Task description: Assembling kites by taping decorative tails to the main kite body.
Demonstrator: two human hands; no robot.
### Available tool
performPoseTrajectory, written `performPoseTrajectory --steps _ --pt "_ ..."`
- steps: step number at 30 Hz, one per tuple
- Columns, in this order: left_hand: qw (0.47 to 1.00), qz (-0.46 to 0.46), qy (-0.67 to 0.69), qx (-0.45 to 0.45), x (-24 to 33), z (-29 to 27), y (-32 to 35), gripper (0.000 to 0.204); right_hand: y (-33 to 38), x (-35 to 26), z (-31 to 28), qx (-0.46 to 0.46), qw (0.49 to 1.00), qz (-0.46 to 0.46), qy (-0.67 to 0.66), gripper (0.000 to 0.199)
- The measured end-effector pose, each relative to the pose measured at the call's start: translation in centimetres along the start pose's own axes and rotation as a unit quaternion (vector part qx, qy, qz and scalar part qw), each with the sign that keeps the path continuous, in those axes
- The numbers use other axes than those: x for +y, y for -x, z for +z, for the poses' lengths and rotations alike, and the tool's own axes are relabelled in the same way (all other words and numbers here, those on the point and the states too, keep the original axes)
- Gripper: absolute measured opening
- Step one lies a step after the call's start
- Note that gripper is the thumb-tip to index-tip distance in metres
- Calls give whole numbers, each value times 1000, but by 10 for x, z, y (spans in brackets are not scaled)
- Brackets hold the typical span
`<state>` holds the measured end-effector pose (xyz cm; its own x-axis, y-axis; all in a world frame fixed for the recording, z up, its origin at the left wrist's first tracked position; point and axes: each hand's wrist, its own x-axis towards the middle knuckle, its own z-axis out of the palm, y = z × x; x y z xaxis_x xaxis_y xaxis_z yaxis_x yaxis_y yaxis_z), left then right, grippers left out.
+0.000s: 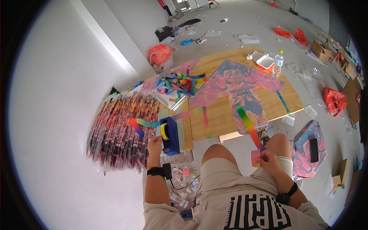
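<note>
My right hand [269,161] is closed on a rainbow ribbon [253,132], which rises from my fingers toward the table's front edge, over my knee. My left hand [154,143] is just left of a blue tape dispenser [174,142] with a yellow roll [164,131] in it. Its fingers are pinched together; whatever they hold is too small to make out. Flat on the wooden table [218,122] lies a pink and blue kite [239,82] printed with a cartoon figure. Ribbon tails hang from its lower edges. Another multicoloured ribbon [147,123] trails across the dispenser.
Many plastic-wrapped kites [122,130] are stacked at the left. A pile of coloured ribbons [180,84] sits on the table's far left. A water bottle [278,63] and a white tray [265,62] stand at the back right. Another kite [303,153] is beside my right leg.
</note>
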<state>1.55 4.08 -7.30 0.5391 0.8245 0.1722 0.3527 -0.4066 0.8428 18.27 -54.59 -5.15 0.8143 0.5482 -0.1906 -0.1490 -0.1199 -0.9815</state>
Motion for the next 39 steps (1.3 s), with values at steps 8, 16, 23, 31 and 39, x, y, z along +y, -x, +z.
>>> performPoseTrajectory --steps 8,16,23,31,39 --pt "995 6 -98 11 6 1 16 30 0 0 -1 -10 1000 0 -14 10" --pt "977 152 -133 74 55 17 24 34 1 1 -3 0 1000 7 -8 9" --pt "991 84 -74 73 69 27 13 35 2 -1 -3 5 1000 0 -8 10" --pt "991 115 -72 21 50 19 -2 35 0 2 -4 -1 1000 7 -4 10" --pt "999 -25 -12 19 44 18 -15 31 0 -2 -4 -2 1000 10 3 10"
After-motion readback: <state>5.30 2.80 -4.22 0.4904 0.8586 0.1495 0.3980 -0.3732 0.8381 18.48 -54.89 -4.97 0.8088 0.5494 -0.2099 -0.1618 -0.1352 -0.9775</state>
